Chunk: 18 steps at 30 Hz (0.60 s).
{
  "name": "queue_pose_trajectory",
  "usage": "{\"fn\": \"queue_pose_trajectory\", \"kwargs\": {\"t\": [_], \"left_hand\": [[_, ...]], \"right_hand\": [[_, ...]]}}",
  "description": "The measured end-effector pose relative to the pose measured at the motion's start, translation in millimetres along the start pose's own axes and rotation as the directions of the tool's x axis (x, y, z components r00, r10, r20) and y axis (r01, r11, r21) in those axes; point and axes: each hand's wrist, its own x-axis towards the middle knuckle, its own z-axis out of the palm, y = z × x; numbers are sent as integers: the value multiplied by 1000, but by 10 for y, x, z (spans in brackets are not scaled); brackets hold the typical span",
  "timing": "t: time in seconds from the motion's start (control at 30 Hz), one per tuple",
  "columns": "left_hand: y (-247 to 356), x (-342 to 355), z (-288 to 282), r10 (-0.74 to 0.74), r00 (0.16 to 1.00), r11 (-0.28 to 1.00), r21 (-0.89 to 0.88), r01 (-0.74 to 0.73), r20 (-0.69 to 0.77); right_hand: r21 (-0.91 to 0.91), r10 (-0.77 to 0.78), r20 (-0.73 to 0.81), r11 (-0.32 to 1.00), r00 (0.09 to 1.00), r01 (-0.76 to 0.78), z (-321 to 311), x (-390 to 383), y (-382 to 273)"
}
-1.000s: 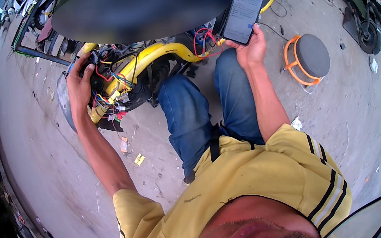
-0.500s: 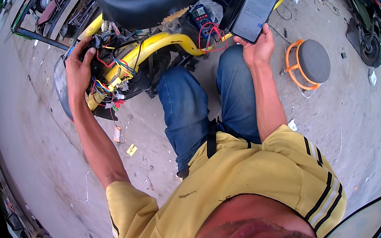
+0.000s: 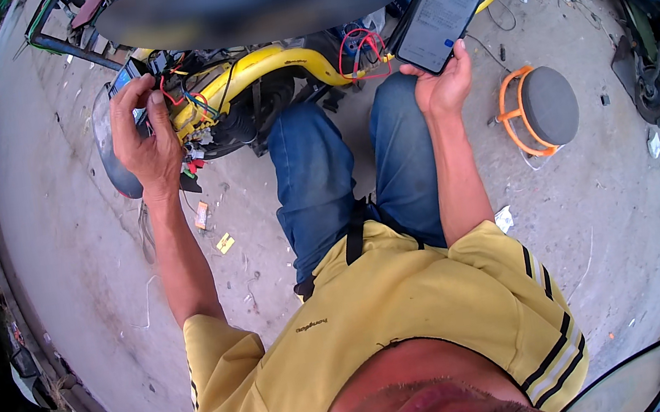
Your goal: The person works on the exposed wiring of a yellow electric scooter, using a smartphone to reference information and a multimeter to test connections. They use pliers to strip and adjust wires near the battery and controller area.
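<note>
One yellow tubular frame (image 3: 274,59) of a vehicle stretches across the upper part of the view, with one curved grey panel (image 3: 107,150) at its left end. One person faces it in one yellow shirt (image 3: 355,313) and one pair of blue jeans (image 3: 311,162), both knees near the frame. One round grey stool (image 3: 550,105) on orange legs stands to the right.

Two bare hands are at work. The right hand (image 3: 445,88) is closed around the lower end of one phone (image 3: 440,17), thumb along its right edge, the lit screen facing up, above the right knee. The left hand (image 3: 143,144) is half curled over the frame's left end, thumb and forefinger a little apart. Just beyond those fingers is one small dark box (image 3: 124,75) with a bluish face; whether they hold it cannot be told.

Several coloured wires (image 3: 201,106) crowd beside that hand, too tangled to count. One looped red lead (image 3: 340,56) hangs mid-frame. Two small packets, one orange-and-white (image 3: 202,215), one yellow (image 3: 225,243), lie on the ground.
</note>
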Motion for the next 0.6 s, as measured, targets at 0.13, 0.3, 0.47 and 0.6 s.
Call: {"fn": "queue_pose_trajectory", "kwargs": {"t": [0.13, 0.3, 0.47, 0.6], "left_hand": [[668, -314, 580, 235, 902, 970, -145, -194, 363], [810, -642, 1529, 130, 786, 983, -181, -24, 604], [490, -620, 2437, -51, 729, 997, -12, 81, 682], [386, -560, 2933, -136, 700, 991, 102, 91, 701]], "right_hand": [[34, 8, -5, 999, 1000, -8, -44, 28, 18], [63, 34, -45, 998, 998, -31, -2, 28, 34], [17, 30, -30, 999, 999, -30, -4, 28, 47], [32, 22, 1, 999, 1000, -22, -25, 23, 20]]}}
